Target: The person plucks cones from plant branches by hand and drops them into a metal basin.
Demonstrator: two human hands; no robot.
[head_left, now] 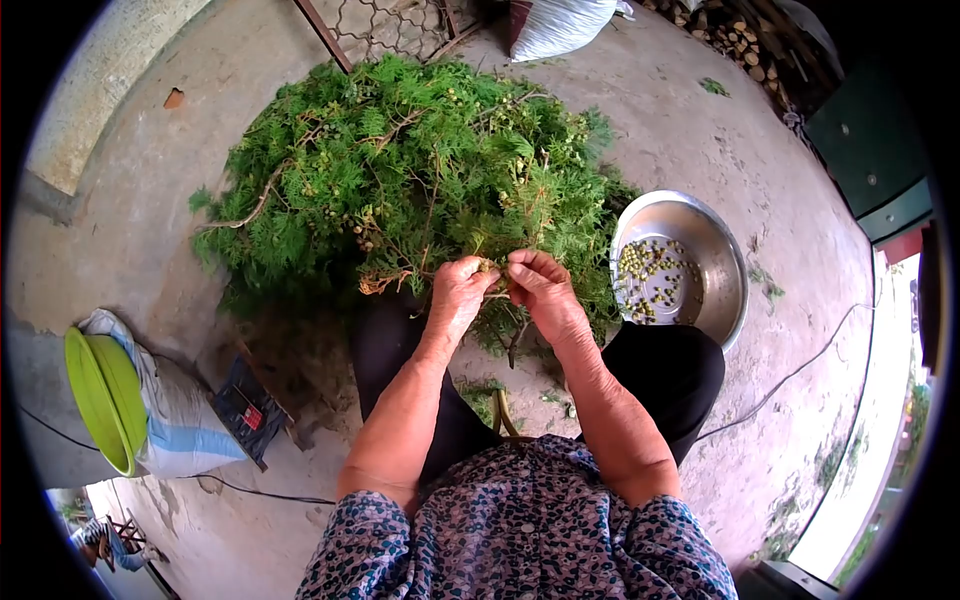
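Both hands meet at the near edge of a large heap of cut evergreen branches (400, 150), which carry small greenish cones. My left hand (458, 298) is closed, thumb and fingers pinching a leafy evergreen sprig (487, 266) with yellow-green bits on it. Close beside it, my right hand (545, 292) is closed too, its thumb and forefinger pinched at the same sprig; what lies between those fingertips is too small to make out. To the right of the heap, a round metal basin (727, 270) holds many small green cones (655, 272) on its bottom.
At left, a lime-green plastic basin (105, 400) leans against a white sack (185, 430). Another stuffed sack (560, 25) and a wire-mesh panel (390, 28) stand behind the heap. Stacked firewood (745, 45) is at the far right. A thin cable (800, 375) crosses the concrete floor.
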